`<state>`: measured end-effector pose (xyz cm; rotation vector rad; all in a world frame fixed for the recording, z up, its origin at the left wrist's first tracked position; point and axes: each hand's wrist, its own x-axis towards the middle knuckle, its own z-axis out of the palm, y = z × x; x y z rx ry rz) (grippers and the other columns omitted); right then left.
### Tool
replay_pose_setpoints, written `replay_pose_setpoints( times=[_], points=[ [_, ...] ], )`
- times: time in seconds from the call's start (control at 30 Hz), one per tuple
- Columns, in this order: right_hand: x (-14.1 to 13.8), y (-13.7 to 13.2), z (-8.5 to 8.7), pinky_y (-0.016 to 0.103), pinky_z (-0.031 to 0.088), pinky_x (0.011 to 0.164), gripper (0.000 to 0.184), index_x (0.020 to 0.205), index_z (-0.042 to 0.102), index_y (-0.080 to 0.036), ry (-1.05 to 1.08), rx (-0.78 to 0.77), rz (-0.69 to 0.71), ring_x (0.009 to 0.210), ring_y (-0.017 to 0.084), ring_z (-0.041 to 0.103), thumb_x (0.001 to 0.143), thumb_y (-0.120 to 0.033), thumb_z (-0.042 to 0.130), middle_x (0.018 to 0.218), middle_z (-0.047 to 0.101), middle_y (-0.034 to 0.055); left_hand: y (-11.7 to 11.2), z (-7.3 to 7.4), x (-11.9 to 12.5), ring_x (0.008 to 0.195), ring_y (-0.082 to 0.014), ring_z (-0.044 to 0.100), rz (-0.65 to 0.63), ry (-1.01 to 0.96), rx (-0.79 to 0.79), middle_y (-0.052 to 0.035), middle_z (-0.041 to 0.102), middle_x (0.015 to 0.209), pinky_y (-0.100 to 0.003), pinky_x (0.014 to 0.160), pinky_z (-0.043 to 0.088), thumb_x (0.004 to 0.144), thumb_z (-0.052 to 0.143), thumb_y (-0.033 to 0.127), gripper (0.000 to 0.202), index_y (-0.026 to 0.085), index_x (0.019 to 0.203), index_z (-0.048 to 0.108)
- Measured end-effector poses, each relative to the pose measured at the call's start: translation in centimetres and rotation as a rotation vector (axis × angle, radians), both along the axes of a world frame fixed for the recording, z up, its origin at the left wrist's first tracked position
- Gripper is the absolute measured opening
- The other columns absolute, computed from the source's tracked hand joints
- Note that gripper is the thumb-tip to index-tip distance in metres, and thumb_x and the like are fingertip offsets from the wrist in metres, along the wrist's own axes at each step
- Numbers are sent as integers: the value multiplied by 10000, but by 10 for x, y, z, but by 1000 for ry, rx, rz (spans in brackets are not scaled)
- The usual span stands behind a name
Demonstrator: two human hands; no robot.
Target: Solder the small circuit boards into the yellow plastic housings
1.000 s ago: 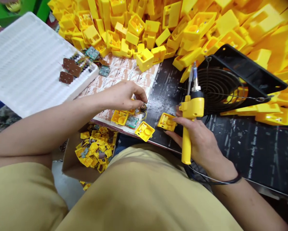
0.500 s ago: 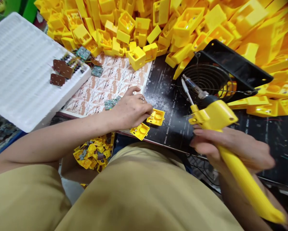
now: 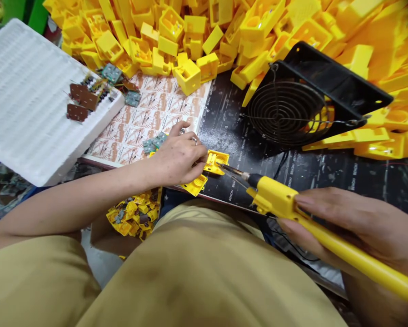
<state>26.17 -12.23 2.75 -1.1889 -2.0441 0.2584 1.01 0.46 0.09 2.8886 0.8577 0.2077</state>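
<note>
My right hand grips a yellow soldering iron with a thin side attachment along its tip. The iron points left, and its tip is at a small open yellow plastic case on the black bench; whether they touch I cannot tell. My left hand is closed at the left side of that case, thumb and fingers bent together, one finger raised. A second yellow case part lies just below my left hand at the bench edge. Green circuit boards lie beside my left wrist.
A black fan with a wire guard stands behind the iron. Yellow cases are heaped along the back. A white foam slab at left carries brown boards. Below the bench edge sits a container of yellow parts.
My right hand has brought the soldering iron down and left, from in front of the fan to the yellow case. My left hand stays at the case.
</note>
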Motion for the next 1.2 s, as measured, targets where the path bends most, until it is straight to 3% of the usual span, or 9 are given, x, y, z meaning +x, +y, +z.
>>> replay_pose_setpoints(
  times=[0.13,0.2,0.47,0.67,0.8,0.97,1.07,1.13,1.2],
  points=[
    [5,12,-8,207,543,515,61,892,586,-231,-48,39,126,570,106,628,887,-246,645,727,660,-15,1,1,1,820,-216,613,-6,15,-9,-33,676,692,-522,1041,337,823,460,242,227,182,709,647],
    [7,17,-8,198,542,547,102,826,584,-214,-84,44,146,582,96,627,906,-263,623,719,655,-5,1,1,1,815,-213,610,-10,23,-6,-35,675,695,-525,1042,336,818,460,249,229,184,704,647],
    [5,28,1,244,572,598,100,875,599,-198,-114,154,311,643,115,630,838,-204,692,767,656,8,3,2,2,827,-208,611,-16,43,-22,-28,658,668,-517,1058,326,815,462,235,231,179,708,660],
    [22,19,3,238,538,608,221,906,600,-210,-166,68,170,680,108,630,767,-165,766,784,656,13,5,6,3,810,-200,603,-12,86,-38,-31,678,701,-514,1076,303,818,479,239,228,183,737,685],
    [25,15,1,215,534,596,235,916,599,-217,-146,60,175,657,90,620,764,-145,763,783,661,2,5,5,3,802,-198,598,-21,111,-9,-24,672,687,-496,1067,315,826,472,260,235,189,736,677],
    [25,18,-2,191,519,484,181,938,608,-205,-156,95,141,610,106,636,818,-258,733,800,677,26,7,5,4,797,-202,595,-32,124,17,-24,666,679,-481,1055,325,820,485,245,203,193,725,657],
    [33,18,-8,225,538,472,401,1198,567,-282,-141,6,129,614,135,659,828,-292,722,855,700,7,10,7,3,816,-209,599,-60,144,-36,-39,677,717,-461,1019,358,844,492,236,186,186,761,651],
    [39,16,-12,252,544,473,669,1383,421,-362,-120,-44,134,610,146,660,802,-301,747,919,710,-11,12,9,1,839,-206,602,-100,131,-94,-42,691,771,-438,1004,373,851,510,211,146,185,815,650],
    [43,13,-17,271,527,437,758,1435,342,-404,-129,-36,93,593,156,653,798,-333,747,948,710,-14,14,9,0,872,-198,604,-123,101,-133,-31,698,803,-431,1025,358,855,524,192,122,193,853,646]
  ],
)
